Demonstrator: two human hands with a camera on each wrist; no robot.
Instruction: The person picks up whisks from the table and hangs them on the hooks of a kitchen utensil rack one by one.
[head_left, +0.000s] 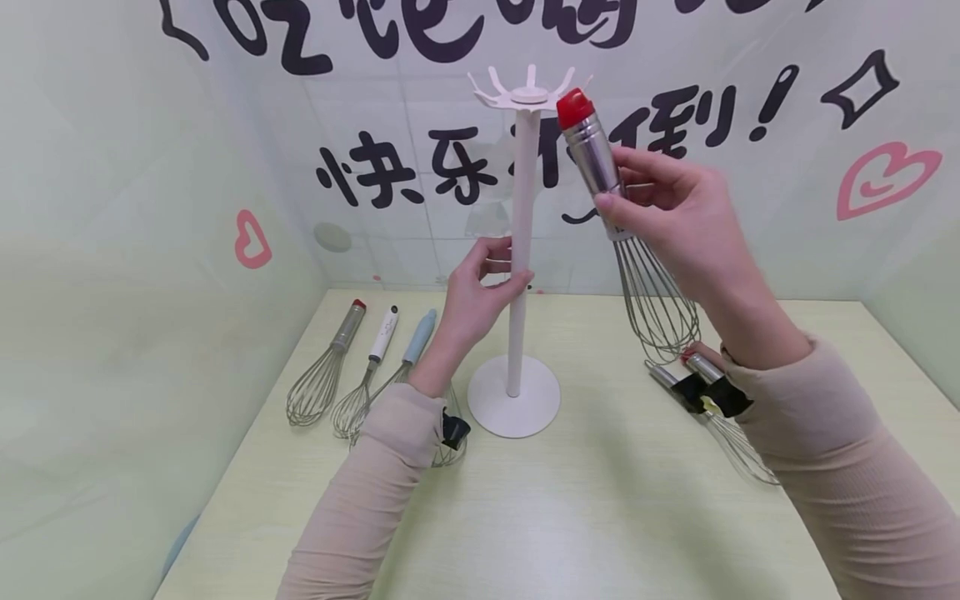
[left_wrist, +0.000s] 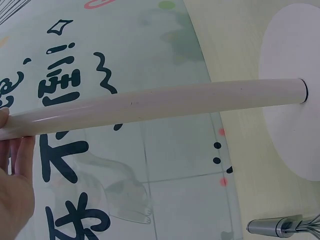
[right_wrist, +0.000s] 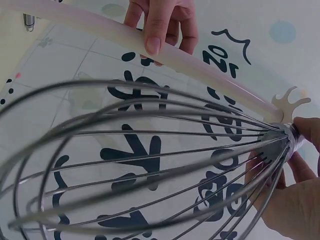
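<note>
A white stand with a round base [head_left: 513, 421], a slim pole [head_left: 527, 192] and a crown of hooks [head_left: 531, 96] stands upright on the table. My left hand [head_left: 483, 292] holds the pole around mid-height, thumb in front and fingers behind. Beside the hooks, on their right, my right hand [head_left: 686, 221] grips a whisk [head_left: 592, 154] by its steel handle. The whisk's red end points up and tilts left; its wire loops hang down. In the right wrist view those wire loops [right_wrist: 150, 132] fill the foreground, and the handle is mostly hidden.
On the left lie a red-tipped whisk [head_left: 348, 323], a white-handled whisk [head_left: 384, 333] and a blue-handled whisk [head_left: 421, 333]; another whisk's wires [head_left: 450, 456] show under my left wrist. More whisks [head_left: 738, 446] lie at right, partly behind my right wrist. A printed wall sheet [head_left: 420, 250] stands behind.
</note>
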